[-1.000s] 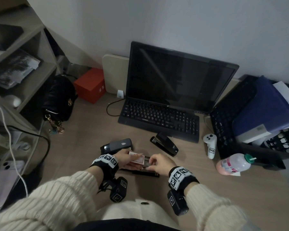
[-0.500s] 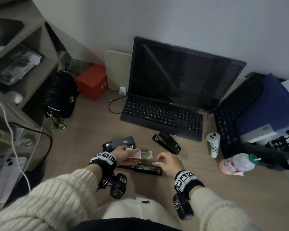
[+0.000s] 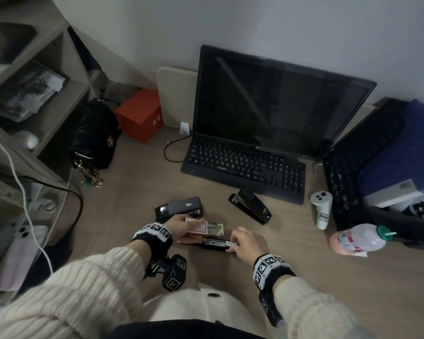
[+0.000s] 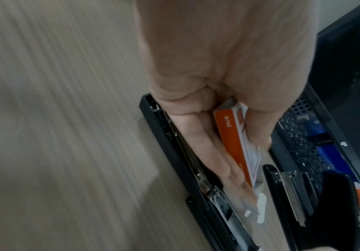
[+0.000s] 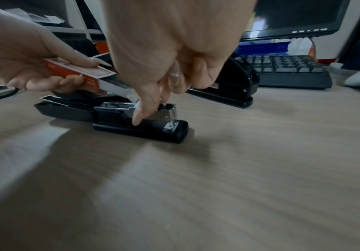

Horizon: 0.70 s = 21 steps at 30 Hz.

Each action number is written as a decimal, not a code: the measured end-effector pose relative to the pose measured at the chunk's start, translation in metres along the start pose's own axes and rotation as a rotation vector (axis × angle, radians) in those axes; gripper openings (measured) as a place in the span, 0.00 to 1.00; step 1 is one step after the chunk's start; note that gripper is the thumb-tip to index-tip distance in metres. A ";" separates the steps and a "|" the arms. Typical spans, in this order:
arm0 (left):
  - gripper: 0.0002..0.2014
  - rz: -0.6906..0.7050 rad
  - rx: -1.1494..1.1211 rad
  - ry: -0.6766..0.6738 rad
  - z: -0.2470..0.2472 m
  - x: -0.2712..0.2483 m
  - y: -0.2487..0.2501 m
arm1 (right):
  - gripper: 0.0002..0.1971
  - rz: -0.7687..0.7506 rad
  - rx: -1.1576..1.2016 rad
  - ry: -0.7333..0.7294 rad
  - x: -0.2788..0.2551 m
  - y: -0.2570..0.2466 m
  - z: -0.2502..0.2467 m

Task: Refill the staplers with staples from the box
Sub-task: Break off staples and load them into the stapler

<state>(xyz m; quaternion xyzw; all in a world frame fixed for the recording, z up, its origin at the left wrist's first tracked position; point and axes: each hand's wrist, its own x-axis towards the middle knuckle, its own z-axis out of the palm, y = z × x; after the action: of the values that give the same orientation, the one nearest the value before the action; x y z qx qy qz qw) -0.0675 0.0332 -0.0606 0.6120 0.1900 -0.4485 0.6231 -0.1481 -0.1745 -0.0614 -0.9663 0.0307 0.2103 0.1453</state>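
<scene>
The right hand (image 3: pixel 246 244), which half a second ago hovered just off the tray of the small orange-and-white cardboard staple box (image 3: pixel 198 227), has dropped onto the opened black plastic stapler with its bare metal magazine (image 5: pixel 140 122); its fingertips (image 5: pixel 138 117) now pinch at the channel, probably seating a staple strip, though no strip shows clearly. The left hand (image 3: pixel 181 227) grips the box as before, just beside and above the stapler's folded-back lid. Two more dark staplers lie beyond the hands.
</scene>
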 end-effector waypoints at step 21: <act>0.09 -0.015 0.029 0.033 0.005 0.004 -0.004 | 0.13 -0.052 -0.081 -0.005 -0.005 0.006 -0.003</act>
<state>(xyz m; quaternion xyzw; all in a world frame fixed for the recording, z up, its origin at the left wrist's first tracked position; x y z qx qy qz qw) -0.0700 0.0282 -0.0650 0.6266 0.1983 -0.4459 0.6076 -0.1523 -0.1817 -0.0580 -0.9714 -0.0035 0.2098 0.1115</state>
